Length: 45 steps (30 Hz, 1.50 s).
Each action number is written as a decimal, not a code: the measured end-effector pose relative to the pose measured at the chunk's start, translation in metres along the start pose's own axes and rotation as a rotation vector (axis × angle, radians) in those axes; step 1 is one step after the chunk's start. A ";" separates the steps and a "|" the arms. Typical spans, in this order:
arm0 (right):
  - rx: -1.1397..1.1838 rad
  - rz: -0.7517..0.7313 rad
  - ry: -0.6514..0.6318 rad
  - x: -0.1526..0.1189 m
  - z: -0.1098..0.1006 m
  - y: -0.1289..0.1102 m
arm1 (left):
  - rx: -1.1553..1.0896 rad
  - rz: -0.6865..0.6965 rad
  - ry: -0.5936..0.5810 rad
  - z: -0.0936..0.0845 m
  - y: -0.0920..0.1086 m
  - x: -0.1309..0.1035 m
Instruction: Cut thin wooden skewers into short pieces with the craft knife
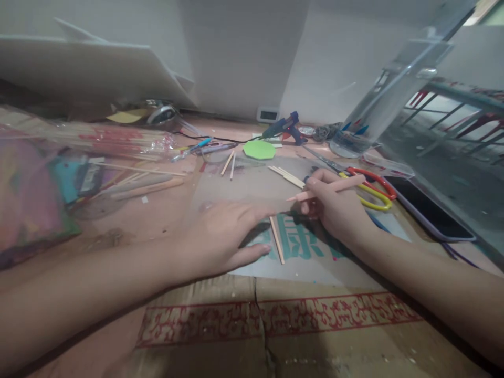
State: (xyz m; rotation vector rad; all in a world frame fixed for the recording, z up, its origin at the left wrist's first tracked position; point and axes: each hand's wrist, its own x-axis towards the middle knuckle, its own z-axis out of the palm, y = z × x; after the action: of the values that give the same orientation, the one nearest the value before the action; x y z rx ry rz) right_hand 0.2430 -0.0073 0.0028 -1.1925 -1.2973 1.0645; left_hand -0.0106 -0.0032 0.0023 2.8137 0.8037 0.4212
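My left hand [224, 233] lies flat, palm down, on a pale sheet [244, 268] with green characters, its fingers stretched toward the middle. Just beyond its fingertips a thin wooden stick [277, 240] lies slanted on the sheet. My right hand [334, 207] is closed around a pink pen [334, 187], whose tip points left, close to the left fingertips. Several short sticks [286, 175] lie behind the right hand, and two more [228, 164] sit farther left. Scissors [374, 194] with red and yellow handles rest beside the right hand.
A green octagonal piece [259, 149] and a glue gun [286, 127] lie at the back. Bagged sticks [118, 140] and a colourful plastic bag [31, 189] fill the left. A phone [429, 207] and a clear container [378, 105] stand to the right. Patterned cardboard [205, 323] lies in front.
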 end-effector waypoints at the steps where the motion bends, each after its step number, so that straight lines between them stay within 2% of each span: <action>1: 0.025 0.013 0.012 0.003 0.000 0.001 | 0.005 -0.055 -0.002 0.000 0.002 0.002; 3: 0.051 0.026 0.028 0.005 0.000 0.002 | 0.032 -0.109 -0.009 0.000 0.006 0.005; 7: 0.057 0.019 0.021 0.004 0.002 0.001 | 0.043 -0.081 -0.066 0.004 0.022 0.010; 10: 0.052 0.011 0.006 0.002 0.003 0.001 | 0.039 -0.103 -0.048 0.005 0.036 0.013; 13: 0.051 -0.005 0.016 0.003 0.001 0.001 | 0.044 -0.108 -0.040 -0.001 0.036 0.022; 16: 0.046 -0.020 0.060 0.005 -0.003 0.000 | 0.099 -0.137 -0.017 -0.019 0.007 0.039; 20: 0.034 -0.014 0.098 0.009 -0.006 0.001 | 0.163 -0.183 -0.022 -0.042 -0.062 0.065; 23: 0.033 -0.018 0.100 0.009 -0.005 0.002 | 0.180 -0.193 -0.086 -0.043 -0.103 0.074; 26: 0.021 -0.038 0.109 0.010 -0.008 -0.003 | 0.193 -0.167 -0.118 -0.037 -0.118 0.073; 28: 0.002 -0.059 0.121 0.012 -0.014 -0.011 | 0.204 -0.150 -0.108 -0.033 -0.116 0.070; 31: -0.012 -0.139 0.144 0.020 -0.026 -0.021 | 0.226 -0.099 -0.049 -0.028 -0.098 0.074; 33: 0.051 -0.174 0.174 0.028 -0.032 -0.022 | 0.236 -0.040 -0.018 -0.023 -0.080 0.083; 38: 0.110 -0.125 0.176 0.041 -0.037 -0.011 | 0.269 0.123 -0.031 0.002 -0.042 0.117; 41: 0.133 -0.117 0.163 0.043 -0.037 -0.009 | 0.311 0.160 -0.012 0.014 -0.035 0.131; 45: 0.143 -0.090 0.136 0.038 -0.036 -0.013 | 0.364 0.222 0.013 0.016 -0.034 0.140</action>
State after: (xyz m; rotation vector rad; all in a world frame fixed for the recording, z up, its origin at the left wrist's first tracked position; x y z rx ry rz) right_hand 0.2785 0.0276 0.0231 -1.0704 -1.1400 0.9773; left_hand 0.0913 0.0993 0.0090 3.2597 0.6260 0.3556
